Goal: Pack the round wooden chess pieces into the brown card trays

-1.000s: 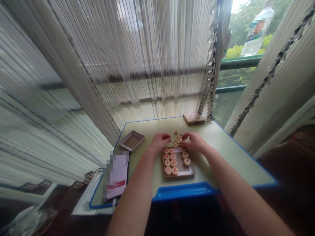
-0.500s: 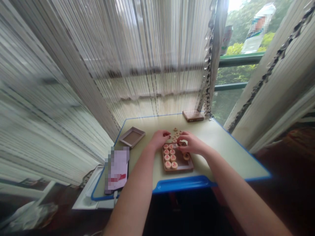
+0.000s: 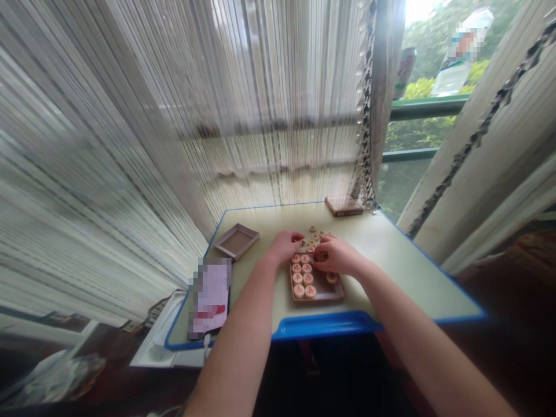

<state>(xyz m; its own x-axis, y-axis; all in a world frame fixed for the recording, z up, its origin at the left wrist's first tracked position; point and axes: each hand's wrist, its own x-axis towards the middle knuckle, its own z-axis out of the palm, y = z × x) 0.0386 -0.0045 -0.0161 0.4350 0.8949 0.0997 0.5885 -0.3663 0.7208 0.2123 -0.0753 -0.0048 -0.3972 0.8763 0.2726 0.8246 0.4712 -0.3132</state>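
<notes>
An open shallow box point(image 3: 319, 300) sits near the table's front edge. Two columns of round wooden xiangqi pieces with red characters point(image 3: 308, 279) fill its left side; another piece point(image 3: 332, 278) lies at its right wall. My right hand point(image 3: 341, 255) is over the box's far right corner, fingers curled round a xiangqi piece point(image 3: 322, 256) that they partly cover. Just beyond the far left corner, my left hand point(image 3: 284, 246) has its fingers bent, closed on a small xiangqi piece point(image 3: 303, 242) at the tips. Several loose pieces point(image 3: 313, 238) lie between the hands.
An empty box lid point(image 3: 237, 240) lies at the table's left, with a phone-like device point(image 3: 212, 295) and its white cable in front of it. A flat brown box point(image 3: 344, 205) rests at the back right. String curtains point(image 3: 278, 116) hang behind the pale table point(image 3: 399, 266).
The view has shifted slightly. My right hand has brought its fingers closer together over the box's far edge, near the filled columns. My left hand stays beside the loose pieces.
</notes>
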